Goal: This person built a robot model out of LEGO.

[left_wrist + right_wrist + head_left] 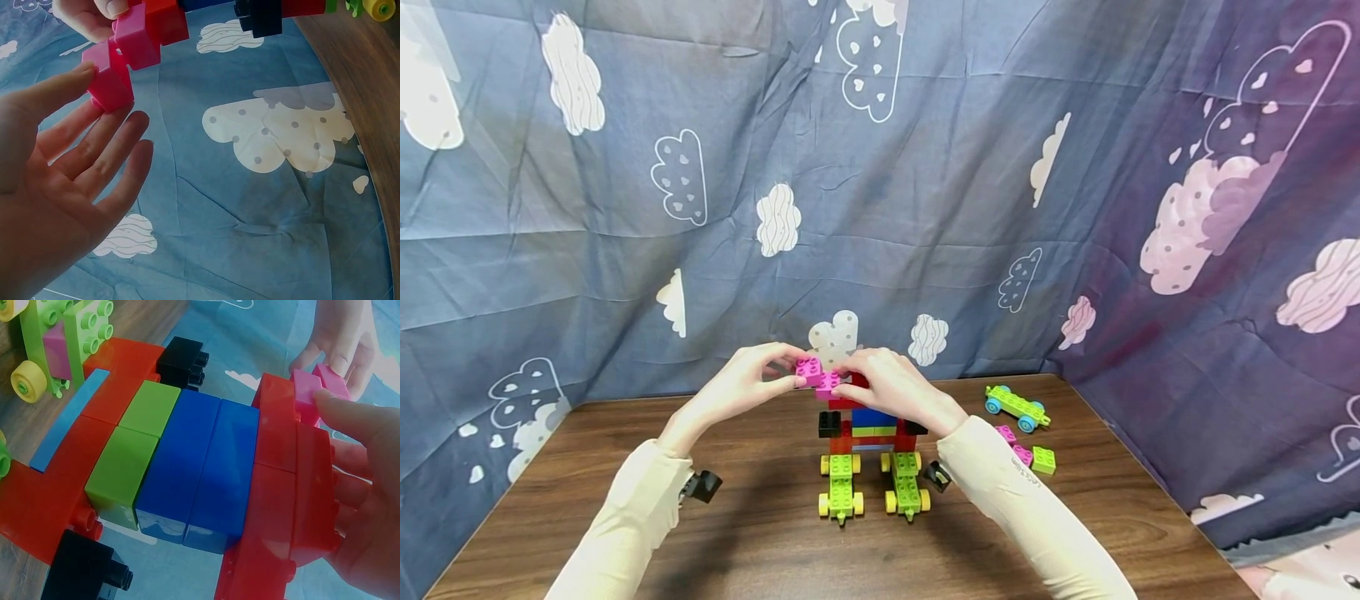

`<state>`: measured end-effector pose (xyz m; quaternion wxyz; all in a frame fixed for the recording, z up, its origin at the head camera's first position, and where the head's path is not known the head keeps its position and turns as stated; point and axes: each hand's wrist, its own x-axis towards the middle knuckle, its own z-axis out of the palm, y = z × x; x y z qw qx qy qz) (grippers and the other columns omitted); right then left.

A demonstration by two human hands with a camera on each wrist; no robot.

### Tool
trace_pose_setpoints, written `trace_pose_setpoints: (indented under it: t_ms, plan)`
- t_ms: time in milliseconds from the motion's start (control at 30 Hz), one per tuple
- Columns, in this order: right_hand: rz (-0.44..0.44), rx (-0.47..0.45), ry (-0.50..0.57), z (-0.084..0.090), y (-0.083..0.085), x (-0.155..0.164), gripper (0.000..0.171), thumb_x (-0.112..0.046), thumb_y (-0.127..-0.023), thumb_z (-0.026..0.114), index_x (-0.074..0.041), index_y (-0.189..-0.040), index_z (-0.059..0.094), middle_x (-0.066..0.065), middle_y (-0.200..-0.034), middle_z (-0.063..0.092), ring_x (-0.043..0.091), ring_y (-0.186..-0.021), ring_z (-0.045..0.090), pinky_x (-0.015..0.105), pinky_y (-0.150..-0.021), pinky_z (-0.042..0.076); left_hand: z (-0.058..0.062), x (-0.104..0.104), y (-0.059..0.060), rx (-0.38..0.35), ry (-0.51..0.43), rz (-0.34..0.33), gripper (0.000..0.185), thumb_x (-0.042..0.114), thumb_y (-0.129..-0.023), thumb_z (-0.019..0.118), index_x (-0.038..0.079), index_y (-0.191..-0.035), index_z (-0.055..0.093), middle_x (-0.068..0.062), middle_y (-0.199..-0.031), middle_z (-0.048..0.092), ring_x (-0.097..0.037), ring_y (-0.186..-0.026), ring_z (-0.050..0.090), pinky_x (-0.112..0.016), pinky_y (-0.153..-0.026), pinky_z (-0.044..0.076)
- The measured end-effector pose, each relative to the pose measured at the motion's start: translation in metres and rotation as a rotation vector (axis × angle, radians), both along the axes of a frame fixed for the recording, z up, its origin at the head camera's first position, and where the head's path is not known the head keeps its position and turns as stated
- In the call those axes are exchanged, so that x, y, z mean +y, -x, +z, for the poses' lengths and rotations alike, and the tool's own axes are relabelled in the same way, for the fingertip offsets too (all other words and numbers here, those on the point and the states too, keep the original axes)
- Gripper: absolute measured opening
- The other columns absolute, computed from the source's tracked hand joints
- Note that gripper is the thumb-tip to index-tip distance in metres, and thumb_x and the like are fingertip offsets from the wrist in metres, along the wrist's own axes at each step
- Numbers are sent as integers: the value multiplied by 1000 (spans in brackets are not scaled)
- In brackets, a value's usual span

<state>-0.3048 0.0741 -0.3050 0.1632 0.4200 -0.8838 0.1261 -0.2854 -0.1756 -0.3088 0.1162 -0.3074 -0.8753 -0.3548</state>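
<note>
A tall figure of toy building bricks stands on the table. My left hand (pixel 747 382) pinches the outer pink brick (pixel 107 78) between thumb and fingertips. That brick meets a second pink brick (pixel 137 39), stepped up against the red bricks (pixel 275 425) at the figure's top. My right hand (pixel 895 385) holds this inner pink brick, thumb on its edge, its other fingers behind the red bricks. Below come blue bricks (pixel 203 462), green bricks (pixel 122 469) and black bricks (pixel 830 424) at the sides. Two green wheeled bases (pixel 841 483) with yellow wheels form the feet.
To the right on the wooden table (pixel 760 533) lie a green wheeled base with blue wheels (pixel 1018 407), pink bricks (pixel 1022 455) and a green brick (pixel 1043 460). A patterned cloth (pixel 887 208) hangs behind the table and along its right side.
</note>
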Motion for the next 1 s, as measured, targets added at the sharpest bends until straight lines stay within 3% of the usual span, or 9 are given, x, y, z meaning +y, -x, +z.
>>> trace_pose_setpoints:
  t_ms: [433, 1000]
  plan:
    - [6, -17, -8, 0, 0, 0, 29, -37, -92, 69, -18, -114, 74, -2, -101, 75, 14, -89, 67, 30, -80, 58, -1, 5, -1, 15, 1, -48, 34, 18, -90, 73, 7, -121, 66, -10, -113, 72, -26, -100, 68, -47, -93, 57]
    - [-3, -18, -1, -2, 1, 0, 29, -37, -92, 70, -18, -113, 74, -1, -100, 75, 14, -89, 69, 30, -81, 59, -9, 12, -3, 53, -58, -51, 32, 12, -88, 74, 5, -118, 66, -9, -108, 70, -21, -94, 70, -41, -92, 57]
